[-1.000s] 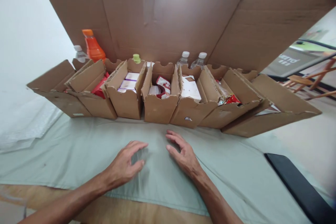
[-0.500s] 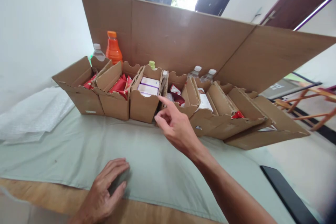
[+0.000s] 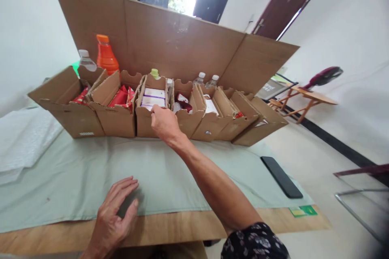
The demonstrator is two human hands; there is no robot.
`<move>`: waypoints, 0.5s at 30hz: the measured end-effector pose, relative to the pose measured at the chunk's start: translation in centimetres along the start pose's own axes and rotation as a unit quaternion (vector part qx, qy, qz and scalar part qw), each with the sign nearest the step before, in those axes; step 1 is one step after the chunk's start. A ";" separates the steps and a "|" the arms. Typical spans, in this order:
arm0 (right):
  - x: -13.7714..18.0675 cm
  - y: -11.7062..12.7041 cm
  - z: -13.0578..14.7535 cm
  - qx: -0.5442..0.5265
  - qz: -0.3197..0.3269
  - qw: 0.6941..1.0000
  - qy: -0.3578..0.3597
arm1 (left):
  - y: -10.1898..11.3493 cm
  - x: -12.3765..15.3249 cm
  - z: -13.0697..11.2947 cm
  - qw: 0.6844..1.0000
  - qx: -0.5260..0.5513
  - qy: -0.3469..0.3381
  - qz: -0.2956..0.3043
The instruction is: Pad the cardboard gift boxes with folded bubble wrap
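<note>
My right hand (image 3: 165,123) is at the front wall of a cardboard box (image 3: 144,123), its fingers bent over the notched rim in a grip. White packets with purple edges (image 3: 153,96) lie stacked inside this box. The fingertips are partly hidden behind the rim and the hand itself. My left hand (image 3: 117,210) hovers near the front of the green cloth (image 3: 170,174), fingers stretched and thumb apart, holding nothing. Boxes with red packets (image 3: 120,97) stand to the left, and one with a dark red packet (image 3: 184,103) stands to the right.
Behind the row rise a tall cardboard panel (image 3: 179,36), an orange bottle (image 3: 107,56) and clear bottles (image 3: 200,78). Bubble wrap (image 3: 27,137) lies at the left. A black phone-like slab (image 3: 281,177) rests on the right of the table, near a wooden stool (image 3: 316,94).
My right hand has gone from pointing in front of the boxes to the rim of the box with white packets. The view has turned right; my left hand stays low and open.
</note>
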State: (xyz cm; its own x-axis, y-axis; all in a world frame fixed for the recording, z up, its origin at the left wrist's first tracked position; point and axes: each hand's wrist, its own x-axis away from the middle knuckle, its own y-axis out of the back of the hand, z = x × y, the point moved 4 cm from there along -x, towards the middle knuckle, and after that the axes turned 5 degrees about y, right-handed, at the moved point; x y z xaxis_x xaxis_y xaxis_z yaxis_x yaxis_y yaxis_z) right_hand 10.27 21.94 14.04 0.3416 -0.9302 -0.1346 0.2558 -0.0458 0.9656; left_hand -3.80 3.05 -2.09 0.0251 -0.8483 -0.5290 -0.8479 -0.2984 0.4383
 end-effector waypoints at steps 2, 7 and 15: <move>2.2 0.1 0.4 -0.001 -0.002 1.000 0.001 | 0.2 0.1 0.2 1.000 -0.006 0.020 -0.016; 13.1 0.0 -0.7 -0.022 0.000 0.999 0.027 | 1.1 1.2 1.9 0.989 0.002 0.143 -0.037; 27.1 4.8 -12.8 -0.150 -0.251 0.956 -0.001 | 1.4 1.3 -0.1 0.957 0.079 0.280 -0.013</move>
State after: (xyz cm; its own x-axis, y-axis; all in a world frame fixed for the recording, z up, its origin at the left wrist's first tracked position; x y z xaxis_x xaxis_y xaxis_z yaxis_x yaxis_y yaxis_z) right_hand 32.28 1.18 12.17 0.1059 -0.8195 -0.5633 0.6354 -0.3799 0.6722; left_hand -4.90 1.48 -2.12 0.2897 -0.9560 -0.0464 -0.9111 -0.2903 0.2925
